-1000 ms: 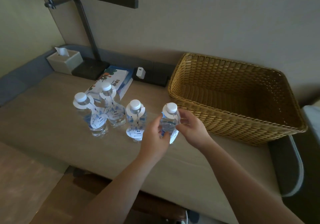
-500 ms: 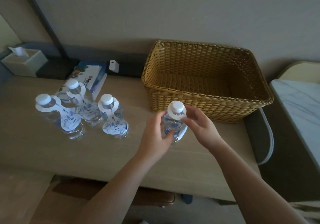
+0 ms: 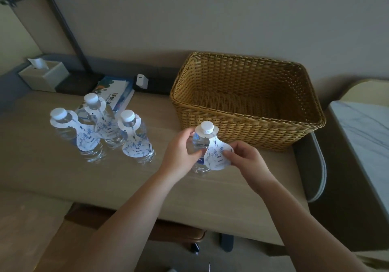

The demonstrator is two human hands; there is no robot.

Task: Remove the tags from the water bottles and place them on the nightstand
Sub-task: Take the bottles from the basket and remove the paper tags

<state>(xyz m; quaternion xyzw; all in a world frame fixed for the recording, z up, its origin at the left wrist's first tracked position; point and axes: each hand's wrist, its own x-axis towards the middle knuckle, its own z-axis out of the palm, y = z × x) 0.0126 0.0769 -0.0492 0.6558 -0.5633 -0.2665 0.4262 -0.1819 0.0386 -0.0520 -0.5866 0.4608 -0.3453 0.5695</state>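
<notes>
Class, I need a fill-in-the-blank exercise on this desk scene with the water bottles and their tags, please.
1. The left hand grips the bottle while the right hand pinches its ____.
2. The number of bottles standing on the desk untouched is ____.
3. The wicker basket holds ____.

Missing words: tag; three; nothing

One clear water bottle (image 3: pixel 199 147) with a white cap stands upright on the table (image 3: pixel 52 172), just in front of the wicker basket. Its tag (image 3: pixel 216 156), white with blue print, is looped round the neck under the cap, the broad lower flap lifted off to the right. Over to the left, three more bottles (image 3: pixel 134 143) stand upright in a tight cluster, white caps on, each with a matching tag (image 3: pixel 136 148) hanging down its front. The nightstand (image 3: pixel 366 137), marble-topped, sits at the far right.
</notes>
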